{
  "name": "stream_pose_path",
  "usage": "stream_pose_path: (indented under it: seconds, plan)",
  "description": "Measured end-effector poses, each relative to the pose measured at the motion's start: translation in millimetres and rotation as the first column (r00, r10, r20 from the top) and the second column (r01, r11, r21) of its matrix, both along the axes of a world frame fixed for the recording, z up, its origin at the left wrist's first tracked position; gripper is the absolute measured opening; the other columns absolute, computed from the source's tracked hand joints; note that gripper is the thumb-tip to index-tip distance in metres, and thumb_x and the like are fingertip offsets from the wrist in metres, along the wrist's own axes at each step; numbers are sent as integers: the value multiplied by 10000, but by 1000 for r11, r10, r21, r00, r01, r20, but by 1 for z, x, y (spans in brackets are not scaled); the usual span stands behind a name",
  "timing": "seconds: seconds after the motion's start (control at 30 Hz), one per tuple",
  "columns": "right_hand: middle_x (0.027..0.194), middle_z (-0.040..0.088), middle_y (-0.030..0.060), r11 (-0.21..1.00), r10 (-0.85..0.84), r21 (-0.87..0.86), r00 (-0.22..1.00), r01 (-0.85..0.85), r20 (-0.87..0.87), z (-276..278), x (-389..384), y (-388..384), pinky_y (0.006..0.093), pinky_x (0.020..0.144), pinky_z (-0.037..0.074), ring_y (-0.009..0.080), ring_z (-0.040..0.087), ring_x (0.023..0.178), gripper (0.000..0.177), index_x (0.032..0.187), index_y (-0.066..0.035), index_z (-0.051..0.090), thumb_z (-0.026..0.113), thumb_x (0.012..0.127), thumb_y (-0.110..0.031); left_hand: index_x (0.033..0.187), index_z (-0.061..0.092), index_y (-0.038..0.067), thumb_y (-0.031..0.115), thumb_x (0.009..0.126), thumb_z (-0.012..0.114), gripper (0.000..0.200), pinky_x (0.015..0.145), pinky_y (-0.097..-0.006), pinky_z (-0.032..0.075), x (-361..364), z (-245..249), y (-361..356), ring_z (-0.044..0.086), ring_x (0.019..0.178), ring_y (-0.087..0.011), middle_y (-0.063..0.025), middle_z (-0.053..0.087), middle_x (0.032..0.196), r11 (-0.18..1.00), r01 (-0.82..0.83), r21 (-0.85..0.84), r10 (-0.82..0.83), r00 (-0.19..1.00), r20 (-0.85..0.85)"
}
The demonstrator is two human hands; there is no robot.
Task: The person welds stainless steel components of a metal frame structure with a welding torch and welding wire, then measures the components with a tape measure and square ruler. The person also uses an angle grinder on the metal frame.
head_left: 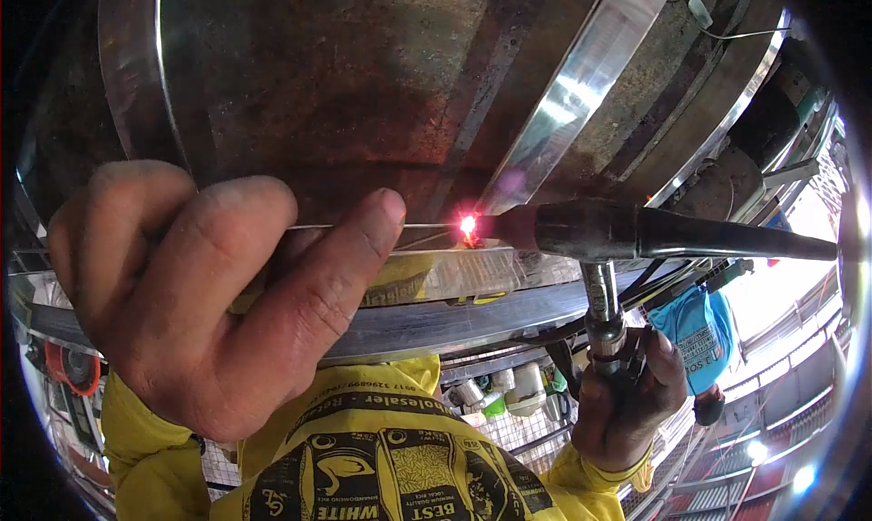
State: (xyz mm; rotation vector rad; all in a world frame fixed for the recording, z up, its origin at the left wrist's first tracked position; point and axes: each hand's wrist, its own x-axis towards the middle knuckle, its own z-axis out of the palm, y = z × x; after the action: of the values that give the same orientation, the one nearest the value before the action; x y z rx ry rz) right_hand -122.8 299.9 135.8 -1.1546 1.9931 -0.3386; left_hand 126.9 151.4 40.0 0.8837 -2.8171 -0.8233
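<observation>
My right hand [631, 398] is wrapped round the handle of a TIG welding torch [595, 230], whose black head and long back cap stretch across the right of the head view. A bright glowing spot [468, 225] burns at the torch's tip, against the edge of a large brownish metal drum [345, 76]. To the left, my left hand [227, 303] is closed with fingers curled, thumb pointing at the glow. A thin filler rod [427, 225] runs from it to the glowing spot; the fingers hide its other end.
Shiny metal bands [563, 103] cross the drum. Below its edge curves a grey metal rim [409, 326]. Dark cables [645, 280] hang near the torch. Another person in a blue shirt [695, 335] is behind at the right. A red reel-like object [73, 367] is at the far left.
</observation>
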Motion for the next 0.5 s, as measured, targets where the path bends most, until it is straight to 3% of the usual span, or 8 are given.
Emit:
stream_pose_path:
  seconds: [0.2, 0.4, 0.5]
  plan:
    - [976, 625, 178, 956, 268, 113, 962, -272, 49, 9, -5, -34, 329, 623, 516, 237, 640, 740, 663, 1413, -158, 425, 623, 828, 85, 1115, 755, 204, 131, 771, 687, 359, 697, -328, 382, 11, 1, -17, 484, 789, -183, -1, 590, 844, 1000, -28, -11, 28, 999, -27]
    - [971, 636, 187, 982, 183, 43, 983, -182, -20, 9, -4, -9, 337, 587, 535, 248, 662, 697, 732, 1444, -172, 383, 642, 798, 53, 1107, 759, 204, 104, 771, 660, 364, 671, -311, 380, 9, -3, -17, 480, 755, -167, -11, 653, 904, 999, -25, -42, 22, 997, -70]
    - [975, 637, 191, 974, 225, 39, 974, -224, -34, 9, -3, -15, 330, 599, 537, 248, 666, 712, 735, 1444, -169, 388, 646, 795, 61, 1124, 755, 209, 95, 772, 655, 383, 669, -315, 372, 8, -3, -16, 472, 755, -167, -3, 634, 873, 999, -21, -49, 17, 997, -78]
